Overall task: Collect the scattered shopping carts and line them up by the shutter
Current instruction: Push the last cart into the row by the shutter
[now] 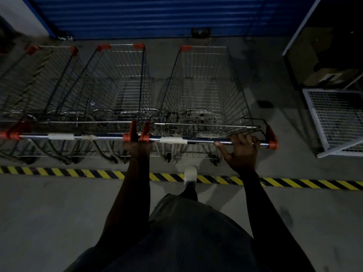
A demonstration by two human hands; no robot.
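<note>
So there are three wire shopping carts parked side by side, noses pointing at the blue shutter (147, 16) at the far end of the concrete floor (59, 213). The right cart (204, 85) is the one being handled: the right hand (242, 149) is on its handle bar (206, 141) near the right end, fingers (241, 137) curled over the top and the thumb stretched along the near side. The left hand (137, 147) is down where that bar meets the middle cart (121, 85)'s bar, right at the orange end caps (137, 134); it looks closed around something there, but it's too dark to tell which bar it actually has. The left cart (39, 81) sits just beside the middle one, partly cut off at the edge. A yellow-and-black striped line (59, 171) runs across the floor just behind the carts' wheels, and one pale shoe (190, 173) is stepping over it. Off to the right there's a white mesh cage (337, 120).
</note>
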